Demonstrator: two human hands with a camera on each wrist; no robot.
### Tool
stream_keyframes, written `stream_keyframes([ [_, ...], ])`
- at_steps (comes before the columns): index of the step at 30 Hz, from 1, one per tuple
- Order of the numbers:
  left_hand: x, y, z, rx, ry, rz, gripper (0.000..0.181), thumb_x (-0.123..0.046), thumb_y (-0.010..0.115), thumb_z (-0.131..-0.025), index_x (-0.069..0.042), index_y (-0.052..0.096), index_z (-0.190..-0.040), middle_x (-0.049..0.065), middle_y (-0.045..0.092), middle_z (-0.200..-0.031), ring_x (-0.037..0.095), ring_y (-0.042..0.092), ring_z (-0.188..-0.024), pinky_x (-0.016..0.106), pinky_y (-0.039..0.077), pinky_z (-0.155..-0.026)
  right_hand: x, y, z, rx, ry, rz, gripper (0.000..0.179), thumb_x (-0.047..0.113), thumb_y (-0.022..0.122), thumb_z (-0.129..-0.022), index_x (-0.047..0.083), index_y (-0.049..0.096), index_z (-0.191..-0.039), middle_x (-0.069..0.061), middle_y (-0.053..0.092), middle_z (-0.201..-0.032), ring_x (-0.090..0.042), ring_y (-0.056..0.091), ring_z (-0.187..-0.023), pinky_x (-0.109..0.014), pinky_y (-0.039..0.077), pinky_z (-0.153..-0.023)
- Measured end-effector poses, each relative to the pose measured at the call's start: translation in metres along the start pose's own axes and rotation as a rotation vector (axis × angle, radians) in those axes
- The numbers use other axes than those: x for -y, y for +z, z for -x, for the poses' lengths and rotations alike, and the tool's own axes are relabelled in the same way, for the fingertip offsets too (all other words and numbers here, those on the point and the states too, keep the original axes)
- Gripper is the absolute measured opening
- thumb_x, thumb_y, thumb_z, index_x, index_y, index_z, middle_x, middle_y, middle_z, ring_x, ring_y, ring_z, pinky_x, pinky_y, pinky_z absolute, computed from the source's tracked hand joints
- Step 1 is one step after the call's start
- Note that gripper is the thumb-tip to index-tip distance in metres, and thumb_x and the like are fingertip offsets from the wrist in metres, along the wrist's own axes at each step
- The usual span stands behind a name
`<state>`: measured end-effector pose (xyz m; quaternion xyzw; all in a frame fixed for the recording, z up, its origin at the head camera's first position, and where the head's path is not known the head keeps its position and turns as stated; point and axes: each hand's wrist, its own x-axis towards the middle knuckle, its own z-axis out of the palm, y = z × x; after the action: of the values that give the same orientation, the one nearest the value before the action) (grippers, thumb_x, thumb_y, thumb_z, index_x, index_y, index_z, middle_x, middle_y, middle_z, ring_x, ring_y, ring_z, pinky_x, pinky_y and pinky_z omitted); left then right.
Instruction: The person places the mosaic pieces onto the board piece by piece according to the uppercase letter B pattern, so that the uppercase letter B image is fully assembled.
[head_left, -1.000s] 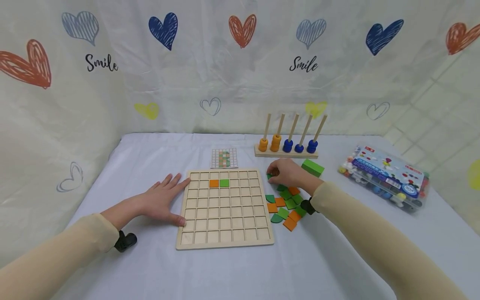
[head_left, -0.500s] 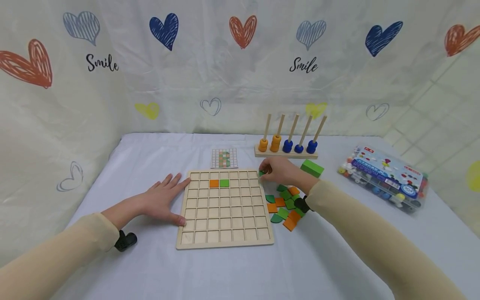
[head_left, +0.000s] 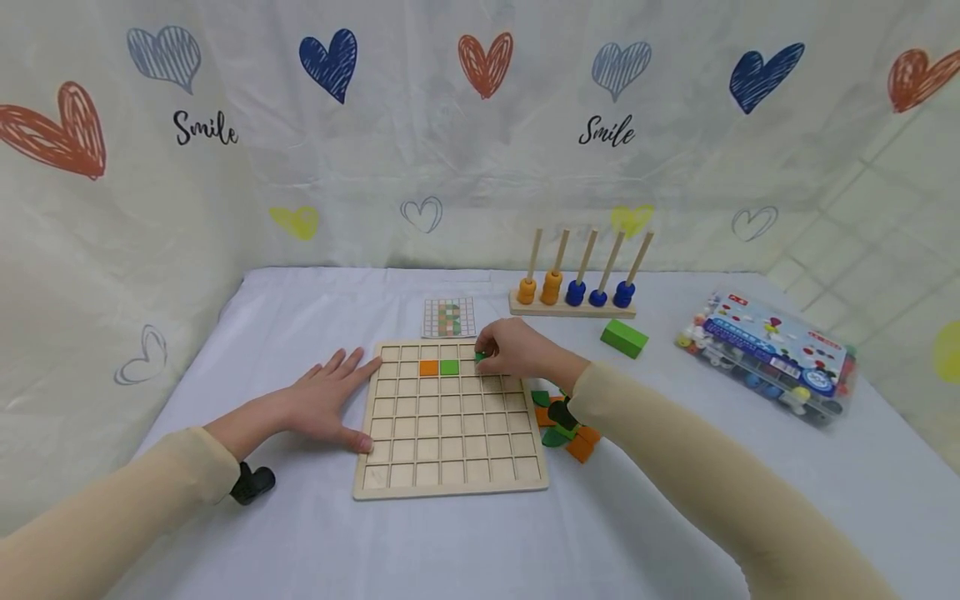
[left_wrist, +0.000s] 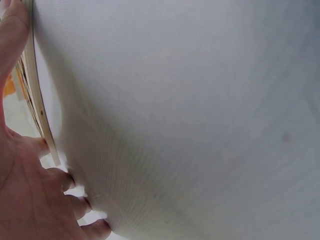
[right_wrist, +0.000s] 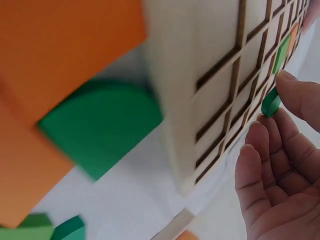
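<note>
A wooden grid board (head_left: 414, 475) lies flat on the white-covered table. In its second row sit an orange square tile (head_left: 428, 368) and, right beside it, a light green square tile (head_left: 449, 367). Spread along the board's left edge is my left hand (head_left: 318, 406), fingers straight, thumb and index fingertip at the rim. My right hand (head_left: 517, 348) pinches a dark green quarter-round tile (right_wrist: 271, 103) between thumb and fingertips, over the board just right of the light green tile. In the head view the hand covers most of that tile.
Loose orange and green tiles (head_left: 581, 447) lie right of the board, partly behind the right wrist. A printed pattern card (head_left: 430, 317) is behind the board. Farther right are a peg bead counter (head_left: 573, 309), a green block (head_left: 624, 338) and a plastic box (head_left: 772, 352).
My right hand has carried the dark green tile leftward from the loose tiles, across the board's right edge, to near the light green tile. The left hand has stayed put.
</note>
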<state>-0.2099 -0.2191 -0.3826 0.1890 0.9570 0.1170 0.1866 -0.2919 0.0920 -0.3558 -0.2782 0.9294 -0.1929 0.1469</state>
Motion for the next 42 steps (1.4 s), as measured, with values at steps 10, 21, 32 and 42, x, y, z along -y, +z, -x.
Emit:
stream_keyframes([
  [10, 0.003, 0.004, -0.002, 0.007, 0.0, 0.012, 0.13, -0.075, 0.077, -0.071, -0.01, 0.015, -0.165, 0.028, 0.005, -0.17, 0.054, 0.001, -0.155, 0.076, 0.012, -0.118, 0.017, 0.01, -0.011, 0.034, 0.011, 0.066, 0.023, 0.018, 0.076, -0.094, 0.004, 0.075, -0.112, -0.007, 0.073, -0.102, -0.016, 0.064, -0.091, -0.031, 0.055, -0.086],
  [21, 0.004, 0.002, 0.0, -0.001, 0.008, 0.003, 0.13, -0.076, 0.076, -0.071, -0.009, 0.016, -0.164, 0.029, 0.007, -0.169, 0.055, 0.002, -0.155, 0.077, 0.012, -0.118, 0.023, 0.014, -0.015, 0.036, 0.06, 0.075, 0.021, 0.02, 0.078, -0.092, 0.006, 0.076, -0.107, -0.004, 0.073, -0.099, -0.015, 0.063, -0.089, -0.031, 0.055, -0.086],
  [32, -0.001, -0.001, 0.002, -0.006, 0.006, 0.012, 0.128, -0.071, 0.079, -0.072, -0.008, 0.017, -0.164, 0.03, 0.008, -0.169, 0.057, 0.004, -0.154, 0.077, 0.013, -0.117, 0.027, 0.017, -0.013, -0.006, 0.093, 0.045, 0.017, 0.018, 0.079, -0.091, 0.006, 0.077, -0.103, -0.005, 0.075, -0.096, -0.015, 0.065, -0.085, -0.031, 0.057, -0.083],
  [42, 0.002, 0.001, 0.001, -0.006, 0.007, 0.011, 0.128, -0.072, 0.079, -0.072, -0.008, 0.016, -0.164, 0.03, 0.007, -0.169, 0.056, 0.003, -0.154, 0.077, 0.012, -0.117, 0.025, 0.015, -0.01, -0.011, 0.106, 0.001, 0.016, 0.009, 0.074, -0.094, 0.005, 0.078, -0.109, -0.007, 0.077, -0.104, -0.018, 0.066, -0.09, -0.032, 0.057, -0.085],
])
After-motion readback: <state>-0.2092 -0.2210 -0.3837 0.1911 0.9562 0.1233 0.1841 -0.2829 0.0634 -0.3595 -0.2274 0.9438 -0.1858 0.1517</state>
